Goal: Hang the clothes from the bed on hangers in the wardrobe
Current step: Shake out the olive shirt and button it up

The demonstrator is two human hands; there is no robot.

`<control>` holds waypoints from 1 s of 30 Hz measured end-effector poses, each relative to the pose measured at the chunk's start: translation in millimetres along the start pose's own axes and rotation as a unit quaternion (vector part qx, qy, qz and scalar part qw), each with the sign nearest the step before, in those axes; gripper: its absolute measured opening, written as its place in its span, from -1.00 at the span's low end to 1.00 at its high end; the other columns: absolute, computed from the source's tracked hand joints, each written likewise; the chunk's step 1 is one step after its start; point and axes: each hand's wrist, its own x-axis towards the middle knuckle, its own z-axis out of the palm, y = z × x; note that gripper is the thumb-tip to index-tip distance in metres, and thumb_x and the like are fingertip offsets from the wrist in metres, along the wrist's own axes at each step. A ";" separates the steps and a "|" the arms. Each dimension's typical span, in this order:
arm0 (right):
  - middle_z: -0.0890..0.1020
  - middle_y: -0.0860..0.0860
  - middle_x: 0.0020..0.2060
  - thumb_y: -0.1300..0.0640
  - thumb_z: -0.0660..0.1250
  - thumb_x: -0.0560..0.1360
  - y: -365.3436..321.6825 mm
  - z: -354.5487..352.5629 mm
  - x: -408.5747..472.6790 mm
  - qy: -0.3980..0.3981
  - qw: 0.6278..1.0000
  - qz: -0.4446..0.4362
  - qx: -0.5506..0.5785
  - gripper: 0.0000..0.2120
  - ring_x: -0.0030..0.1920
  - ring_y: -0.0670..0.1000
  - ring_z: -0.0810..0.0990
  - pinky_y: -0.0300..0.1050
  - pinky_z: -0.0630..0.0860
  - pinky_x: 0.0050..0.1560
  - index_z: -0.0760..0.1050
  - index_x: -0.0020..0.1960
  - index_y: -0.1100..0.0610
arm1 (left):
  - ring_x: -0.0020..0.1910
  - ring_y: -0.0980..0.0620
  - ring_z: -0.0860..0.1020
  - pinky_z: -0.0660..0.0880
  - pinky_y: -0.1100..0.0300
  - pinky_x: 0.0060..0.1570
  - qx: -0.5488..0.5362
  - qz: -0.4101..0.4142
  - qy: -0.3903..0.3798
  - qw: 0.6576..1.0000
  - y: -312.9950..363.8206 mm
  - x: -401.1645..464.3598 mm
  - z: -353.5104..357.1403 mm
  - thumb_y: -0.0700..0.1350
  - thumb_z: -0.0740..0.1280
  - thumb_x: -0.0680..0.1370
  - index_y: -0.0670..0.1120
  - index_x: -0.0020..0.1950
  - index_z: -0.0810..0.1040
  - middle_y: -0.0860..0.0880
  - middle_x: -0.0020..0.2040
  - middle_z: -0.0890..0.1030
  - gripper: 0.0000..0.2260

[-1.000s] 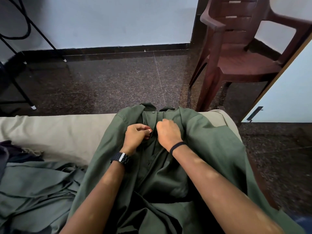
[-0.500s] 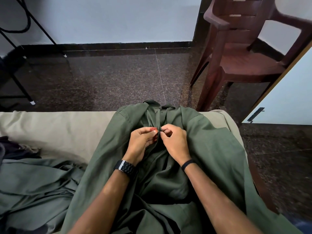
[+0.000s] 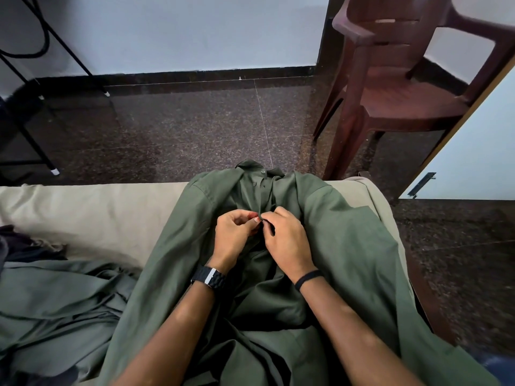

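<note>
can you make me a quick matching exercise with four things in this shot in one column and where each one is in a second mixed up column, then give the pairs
Things:
1. green shirt
2. brown plastic chair
3. black watch
4. thin black band

Places:
A. on the right wrist
B. on the dark floor beyond the bed, at the right
C. spread on the bed, its button strip pinched by both hands
D. on the left wrist

Pairs: 1-C, 2-B, 3-D, 4-A

The left hand and right hand meet at the shirt's front.
</note>
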 end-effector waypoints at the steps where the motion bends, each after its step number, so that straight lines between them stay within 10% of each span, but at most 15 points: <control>1: 0.53 0.13 -0.19 0.24 0.26 0.54 -0.8 0.0 -0.2 -0.007 1.000 -0.003 -0.016 -0.86 -0.15 0.16 0.53 0.09 0.47 -0.16 0.60 -0.06 0.23 | -0.35 0.19 0.59 0.52 0.38 -0.29 0.010 0.006 0.006 1.000 -0.4 -0.7 0.3 -0.36 0.36 0.50 -0.16 -0.16 0.60 -0.06 -0.28 0.63 -0.87; 25: 0.64 0.05 -0.38 0.20 0.43 0.46 11.1 -11.9 20.2 -0.061 0.978 0.108 0.169 -0.93 -0.41 -0.05 0.55 -0.36 0.43 -0.29 0.54 -0.14 0.14 | -0.30 0.08 0.62 0.59 0.27 -0.25 -0.055 -0.013 -0.041 0.998 18.9 -3.7 5.3 -0.25 0.39 0.52 -0.20 -0.17 0.63 -0.13 -0.23 0.67 -0.92; 30: 0.55 0.05 -0.37 0.30 0.43 0.46 6.2 -22.6 20.1 -0.083 0.903 0.227 0.355 -0.81 -0.43 -0.10 0.56 -0.23 0.54 -0.48 0.47 -0.22 0.11 | -0.20 -0.04 0.59 0.55 0.03 -0.04 0.013 0.015 -0.046 0.999 27.4 -1.5 6.1 -0.30 0.35 0.53 -0.17 -0.15 0.57 -0.15 -0.22 0.63 -0.91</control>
